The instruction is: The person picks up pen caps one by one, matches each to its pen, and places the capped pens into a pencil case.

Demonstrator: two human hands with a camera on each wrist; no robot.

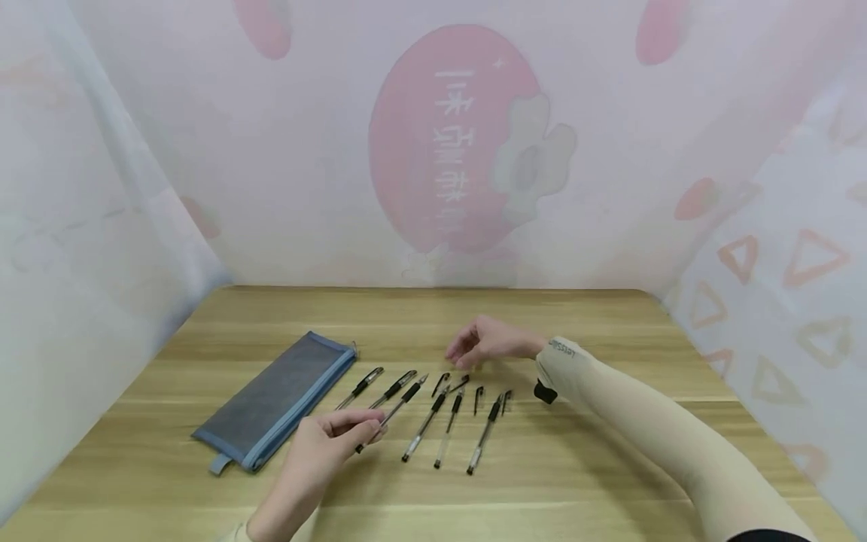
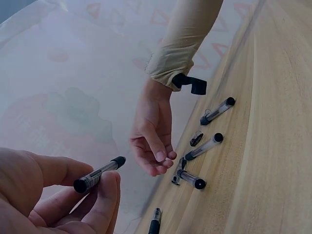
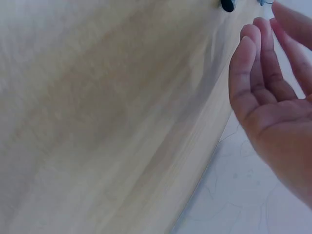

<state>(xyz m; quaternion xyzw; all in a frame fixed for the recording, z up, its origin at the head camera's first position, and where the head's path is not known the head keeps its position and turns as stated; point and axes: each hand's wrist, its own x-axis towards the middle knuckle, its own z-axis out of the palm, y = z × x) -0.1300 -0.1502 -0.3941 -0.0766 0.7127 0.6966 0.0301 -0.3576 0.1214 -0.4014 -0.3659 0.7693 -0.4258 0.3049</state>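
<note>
Left hand point(image 1: 318, 444) pinches one uncapped pen point(image 1: 393, 410) above the table point(image 1: 609, 452); right hand point(image 1: 484, 342), fingers loosely spread, hovers over loose caps point(image 1: 442, 382); several pens lie uncapped, pouch point(image 1: 278, 399) zipped.

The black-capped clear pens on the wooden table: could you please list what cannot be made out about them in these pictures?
- Head view: the pen that the left hand pinches is partly covered by its fingers.
- Head view: the loose black caps under the right hand are too small to count.
- Right wrist view: only one dark pen end shows, cut off by the top edge.
- Left wrist view: the blue mesh pencil pouch is out of frame.
</note>
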